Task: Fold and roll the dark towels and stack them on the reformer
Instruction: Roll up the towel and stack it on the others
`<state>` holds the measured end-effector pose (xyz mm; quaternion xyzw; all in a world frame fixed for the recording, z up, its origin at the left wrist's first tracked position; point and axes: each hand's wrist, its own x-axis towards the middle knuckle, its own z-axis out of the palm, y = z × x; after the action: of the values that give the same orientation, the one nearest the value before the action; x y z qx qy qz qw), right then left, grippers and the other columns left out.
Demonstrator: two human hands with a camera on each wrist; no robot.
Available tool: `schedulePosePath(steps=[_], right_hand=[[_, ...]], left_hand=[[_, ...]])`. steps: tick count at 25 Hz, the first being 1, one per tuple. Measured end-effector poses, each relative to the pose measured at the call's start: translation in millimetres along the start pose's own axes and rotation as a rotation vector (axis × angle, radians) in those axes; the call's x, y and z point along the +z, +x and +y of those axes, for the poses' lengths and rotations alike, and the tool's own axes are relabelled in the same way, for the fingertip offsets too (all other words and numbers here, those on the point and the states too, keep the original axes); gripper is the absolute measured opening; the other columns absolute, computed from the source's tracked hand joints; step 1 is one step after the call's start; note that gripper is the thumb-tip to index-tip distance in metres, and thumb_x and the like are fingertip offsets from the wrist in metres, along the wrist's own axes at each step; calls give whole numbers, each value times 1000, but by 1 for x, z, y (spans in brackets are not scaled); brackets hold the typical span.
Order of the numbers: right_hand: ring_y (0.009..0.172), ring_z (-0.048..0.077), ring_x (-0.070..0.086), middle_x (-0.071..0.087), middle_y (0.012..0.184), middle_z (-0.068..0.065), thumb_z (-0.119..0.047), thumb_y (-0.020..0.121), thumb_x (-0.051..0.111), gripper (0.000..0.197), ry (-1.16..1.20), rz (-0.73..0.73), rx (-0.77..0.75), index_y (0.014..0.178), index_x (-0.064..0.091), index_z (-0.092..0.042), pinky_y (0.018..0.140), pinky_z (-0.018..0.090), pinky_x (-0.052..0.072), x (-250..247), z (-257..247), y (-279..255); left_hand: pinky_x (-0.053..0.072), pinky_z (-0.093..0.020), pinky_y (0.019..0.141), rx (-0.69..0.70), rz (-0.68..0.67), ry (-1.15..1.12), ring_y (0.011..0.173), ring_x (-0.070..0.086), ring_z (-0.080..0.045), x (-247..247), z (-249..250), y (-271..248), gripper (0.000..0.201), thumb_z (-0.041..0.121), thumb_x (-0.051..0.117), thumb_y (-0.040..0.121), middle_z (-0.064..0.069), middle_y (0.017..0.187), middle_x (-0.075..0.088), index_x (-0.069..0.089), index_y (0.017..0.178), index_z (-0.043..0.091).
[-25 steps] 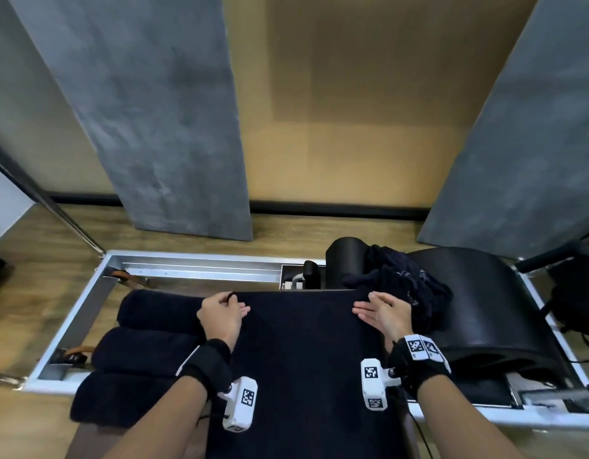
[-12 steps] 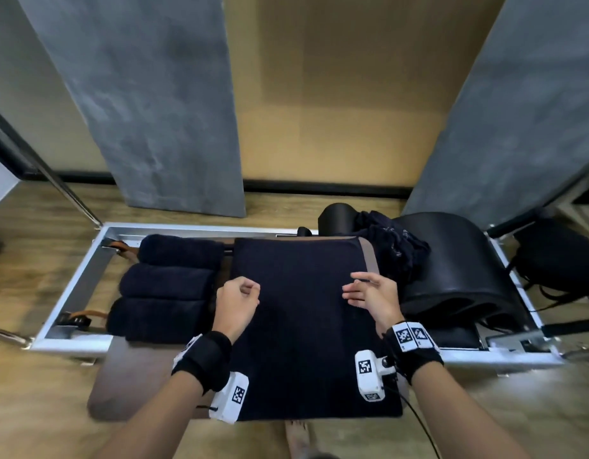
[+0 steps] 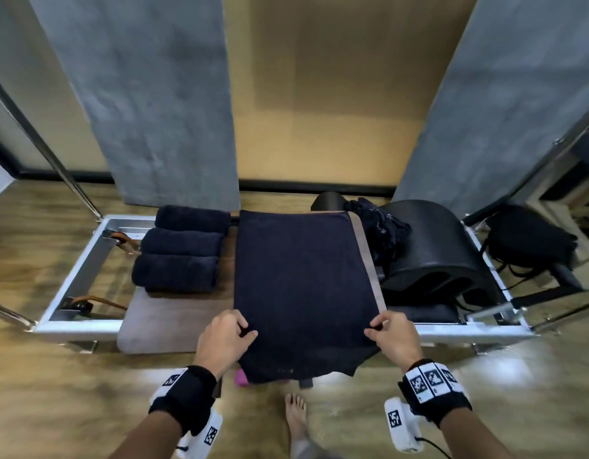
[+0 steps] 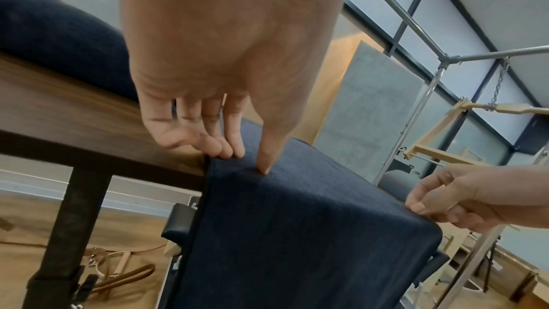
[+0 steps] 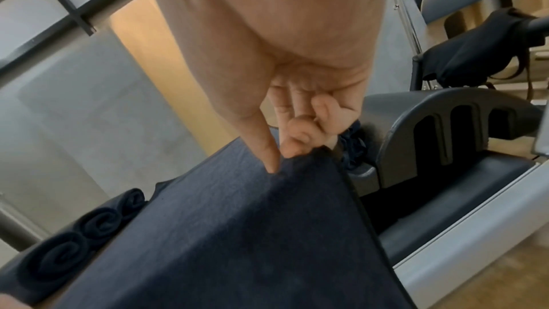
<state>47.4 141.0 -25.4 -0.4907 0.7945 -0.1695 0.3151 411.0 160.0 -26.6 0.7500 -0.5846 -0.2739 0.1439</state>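
Navy terry towel spread flat, both hands pinching its near end.

Dark blue and smoothed out, it lies lengthwise on the brown wooden board laid across the silver metal-framed reformer, its near end hanging over the board's front edge. The left hand pinches the towel's left edge at the board's edge, thumb on top and fingers curled under. The right hand pinches the opposite edge the same way, thumb and forefinger closed on the cloth. Three rolled dark navy towels lie side by side on the board just left of the flat one, spiral ends showing in the right wrist view. A crumpled dark cloth rests against the black curved arc barrel to the right.
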Motion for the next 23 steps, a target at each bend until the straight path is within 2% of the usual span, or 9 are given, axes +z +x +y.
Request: schedulePosePath(steps=[7,9,11,14,16,18,19,21,23], right_hand=[[73,17,67,69,67,0,-18,87,80,18,-19,-27,-42,72,70,-22,74,35,56,2,-10,-3],[70,20,69,69,62,0,-16,86,79,18,45,-32,-85,71,71,-20,76,38,57,-4,-31,7],[57,16,66,67,54,1,-12,87,77,18,142,-25,-166,71,71,-18,70,37,55,-10,-64,26],[47,9,62,68,52,3,-12,92,72,13,244,-16,-268,79,70,-15,62,32,54,-14,-127,66],[40,9,56,69,53,5,-12,95,69,11,315,-29,-282,84,67,-11,51,27,47,-13,-165,94],[37,13,54,72,59,9,-11,99,66,9,382,-53,-268,90,64,-10,39,22,41,-9,-186,112],[38,15,56,74,64,11,-11,100,65,5,400,-70,-253,96,63,-12,37,22,40,-7,-187,117],[41,17,58,75,72,14,-12,99,67,10,402,-94,-204,106,60,-15,36,22,39,-3,-169,118],[37,13,55,72,72,16,-13,95,72,18,332,-102,-148,108,60,-13,35,22,38,3,-130,108]], left_hand=[[49,-35,74,96,48,75,88,62,-13,-2,11,-1,15,37,67,97,13,86,54,61,85,32],[47,-35,68,114,112,-16,79,59,-13,-12,25,11,16,38,68,96,10,80,54,61,85,31],[47,-35,61,131,185,-101,69,59,-10,-26,46,32,18,38,71,95,7,68,55,61,83,30],[51,-34,63,177,263,-193,68,63,-8,-43,86,80,16,37,70,96,12,61,63,62,84,32],[57,-36,71,180,252,-305,71,69,-8,-48,112,113,12,33,68,98,15,67,72,63,88,31],[63,-44,78,131,179,-527,77,73,-13,-47,127,132,3,29,70,100,8,82,77,67,100,27],[64,-45,82,104,151,-588,84,74,-13,-43,127,136,14,29,73,98,6,94,77,68,109,23],[60,-33,87,91,136,-550,93,71,-9,-31,111,131,36,34,80,93,5,108,71,65,123,21],[57,-32,86,56,168,-400,90,67,-11,-17,79,114,39,37,83,89,5,105,66,67,120,20]])
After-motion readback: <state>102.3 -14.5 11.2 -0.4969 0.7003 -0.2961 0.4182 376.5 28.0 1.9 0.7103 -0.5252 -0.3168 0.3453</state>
